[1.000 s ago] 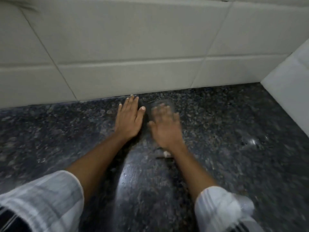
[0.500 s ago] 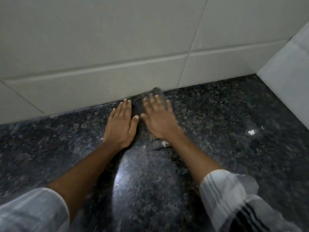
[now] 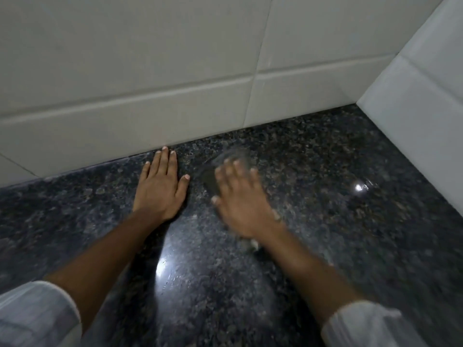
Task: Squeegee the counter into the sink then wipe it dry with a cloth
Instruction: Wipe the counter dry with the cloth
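— Wiping now, I judge: my right hand (image 3: 240, 199) presses flat, fingers straight, on a thin grey cloth (image 3: 213, 181), just short of the tiled wall (image 3: 150, 116).
— And the left?
— My left hand (image 3: 160, 189) rests spread on the counter (image 3: 325, 221) beside the cloth, holding nothing.
— How does the cloth handle?
— Soft, limp, light, I'd say; pin it under the palm. The dark speckled counter looks glossy, probably slick, and runs into a tiled corner.

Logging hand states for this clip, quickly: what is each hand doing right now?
Left hand: open, flat on the counter.
Right hand: open, blurred, fingers pressing a dark cloth onto the counter.
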